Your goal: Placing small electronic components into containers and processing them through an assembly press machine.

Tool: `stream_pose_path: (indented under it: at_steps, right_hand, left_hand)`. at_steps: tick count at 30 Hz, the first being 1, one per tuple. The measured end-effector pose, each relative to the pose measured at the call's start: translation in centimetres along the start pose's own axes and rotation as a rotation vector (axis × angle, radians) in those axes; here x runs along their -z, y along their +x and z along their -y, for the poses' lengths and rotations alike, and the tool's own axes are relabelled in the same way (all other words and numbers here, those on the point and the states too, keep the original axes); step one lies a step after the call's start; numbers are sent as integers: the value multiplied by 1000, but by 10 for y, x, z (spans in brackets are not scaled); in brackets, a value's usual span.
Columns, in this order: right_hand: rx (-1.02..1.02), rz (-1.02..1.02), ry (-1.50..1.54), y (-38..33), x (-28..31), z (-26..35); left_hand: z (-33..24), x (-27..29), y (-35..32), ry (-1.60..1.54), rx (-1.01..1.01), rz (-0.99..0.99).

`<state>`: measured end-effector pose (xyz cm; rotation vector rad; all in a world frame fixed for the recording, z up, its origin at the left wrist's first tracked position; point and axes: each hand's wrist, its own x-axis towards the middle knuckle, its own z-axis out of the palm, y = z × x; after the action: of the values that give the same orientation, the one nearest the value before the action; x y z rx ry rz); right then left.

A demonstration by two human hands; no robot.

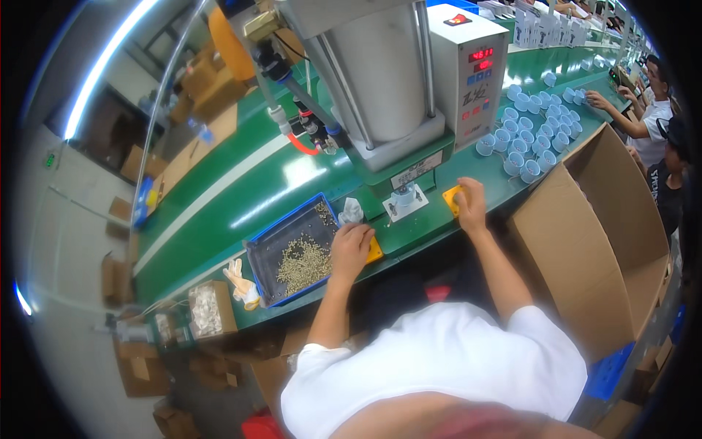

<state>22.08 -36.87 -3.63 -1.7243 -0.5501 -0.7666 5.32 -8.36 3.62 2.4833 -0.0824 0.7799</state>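
A bench press (387, 88) stands before me on the green work surface. Beneath its head, a small pale-blue cup-shaped part (403, 196) sits on a white printed plate (406, 208). My left hand (351, 251) is curled over a yellow button box (374, 250) left of the plate; its fingertips are partly hidden. On the other side, my right hand (472, 205) closes over a second yellow button box (451, 200), thumb and fingers bent around its edge. A crumpled clear plastic bag (352, 211) lies just beyond my left hand.
Left of me are a blue-rimmed tray (265, 282) of small brass-coloured parts, a glove (242, 284) and a small carton (219, 307). Pale-blue cups (525, 139) crowd the bench at right, beside a large open cardboard box (578, 227). Co-workers (651, 132) sit further right.
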Motion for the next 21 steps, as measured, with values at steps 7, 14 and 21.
stream_pose_path:
  at_steps: [7, 14, 21]
  right_hand:
    - [-281, 67, 113, -8, -6, -6]
    - [-208, 76, 88, -6, -2, -8]
    - [-181, 100, 43, -6, 2, -2]
  left_hand:
    - [-11, -32, 17, -120, 76, 9]
    - [-6, -32, 19, -191, 233, 80]
    - [-7, -33, 14, -238, 229, 89]
